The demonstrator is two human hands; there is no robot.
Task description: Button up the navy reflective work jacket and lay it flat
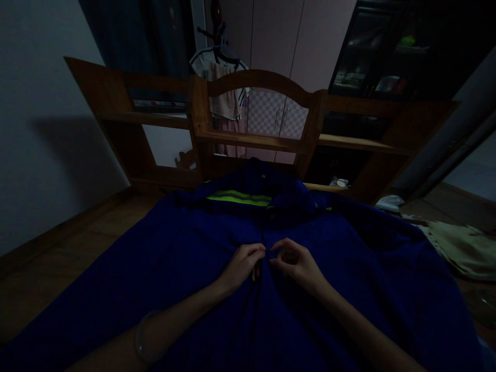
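Observation:
A dark blue jacket (186, 243) with a yellow-green reflective stripe lies spread out, its collar at the far end. My left hand (244, 262) pinches the fabric at the jacket's front edge, near the middle. Close beside it on the right, my right hand (292, 261) has thumb and forefinger closed at the other side of the front opening, on a small bit of the jacket's edge. Whether a button or snap sits between the fingers is too dark to make out. A clear bangle (141, 338) circles my left forearm.
Beyond the collar stands a wooden headboard-like frame (256, 139) with shelves. Clothes (225, 88) hang on a rack behind it, before a pink wardrobe (277, 41). A dark glass cabinet (372, 51) is at back right. Pale folded cloth (461, 248) lies at the right.

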